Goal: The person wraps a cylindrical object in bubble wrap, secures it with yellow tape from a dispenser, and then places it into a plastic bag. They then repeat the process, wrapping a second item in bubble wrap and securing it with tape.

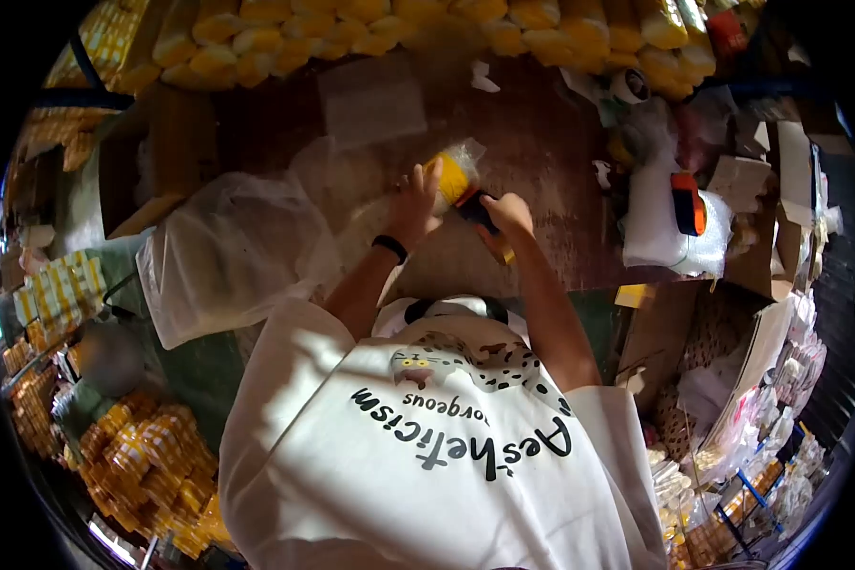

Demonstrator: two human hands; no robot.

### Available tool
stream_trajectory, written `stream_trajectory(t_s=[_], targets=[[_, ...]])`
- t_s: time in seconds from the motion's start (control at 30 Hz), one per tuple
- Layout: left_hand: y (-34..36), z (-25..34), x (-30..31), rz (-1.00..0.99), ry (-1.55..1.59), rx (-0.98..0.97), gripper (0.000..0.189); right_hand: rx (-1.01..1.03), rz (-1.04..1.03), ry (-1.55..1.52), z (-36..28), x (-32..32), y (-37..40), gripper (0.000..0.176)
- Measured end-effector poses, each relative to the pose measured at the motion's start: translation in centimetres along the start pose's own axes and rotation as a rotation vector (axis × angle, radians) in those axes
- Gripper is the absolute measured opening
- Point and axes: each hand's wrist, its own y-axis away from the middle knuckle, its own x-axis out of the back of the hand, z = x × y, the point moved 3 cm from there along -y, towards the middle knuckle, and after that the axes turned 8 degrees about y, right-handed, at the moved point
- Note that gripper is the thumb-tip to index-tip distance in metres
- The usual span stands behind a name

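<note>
In the head view, my left hand (413, 203) rests against the near left side of a yellow pack (454, 175), its fingers curled round it. Loose clear plastic (465, 152) sticks out from the pack's far end. My right hand (511, 215) is closed round a black and orange hand tool (473, 204), whose exact kind I cannot make out. The tool's dark front end touches or nearly touches the pack's near right side. A black band circles my left wrist. Both hands are over the dark red-brown table (551, 171).
A large clear plastic bag (228, 247) lies left of my hands. To the right, a black and orange object (690, 203) sits on a bubble-wrap bundle (655, 228). A tape roll (630, 85) stands behind it. Yellow-and-white rolls (351, 24) line the far edge; open cardboard boxes (176, 142) flank the table.
</note>
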Motion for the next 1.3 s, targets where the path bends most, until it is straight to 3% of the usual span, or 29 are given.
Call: stream_trajectory(t_s=[0.27, 0.43, 0.53, 0.67, 0.7, 0.83, 1.07, 1.2, 1.3], targets=[[0.1, -0.6, 0.6, -0.062, 0.065, -0.077, 0.112, -0.108, -0.076, -0.155, -0.9, 1.3, 4.3, 0.038], [2.6, -1.2, -0.4, -0.026, 0.095, -0.060, 0.114, -0.033, 0.101, 0.215, 0.9, -0.2, 5.2, 0.044], [5.2, -0.7, -1.3, -0.112, 0.251, 0.009, 0.113, -0.025, -0.006, 0.203, 0.5, 1.3, 8.3, 0.041], [5.8, 0.0, -1.2, -0.083, 0.218, 0.013, 0.109, -0.063, 0.095, 0.206, -0.4, 0.3, 8.2, 0.036], [5.8, 0.0, -1.5, -0.071, 0.187, 0.006, 0.109, -0.026, 0.200, 0.301, -1.1, 0.3, 7.9, 0.031], [5.5, -0.3, -1.2, -0.123, 0.248, 0.027, 0.110, -0.152, 0.000, 0.199, -1.3, 1.4, 7.9, 0.031], [4.7, -2.4, 0.5, -0.271, 0.465, 0.080, 0.108, -0.028, 0.146, 0.110, 2.8, -1.0, 8.9, 0.047], [4.2, -2.9, 0.0, -0.256, 0.502, 0.056, 0.108, 0.063, 0.340, 0.171, 0.9, -1.8, 7.6, 0.039], [4.2, -2.4, -0.3, -0.270, 0.461, 0.070, 0.109, -0.154, 0.228, 0.315, -3.1, -0.6, 6.3, 0.034]])
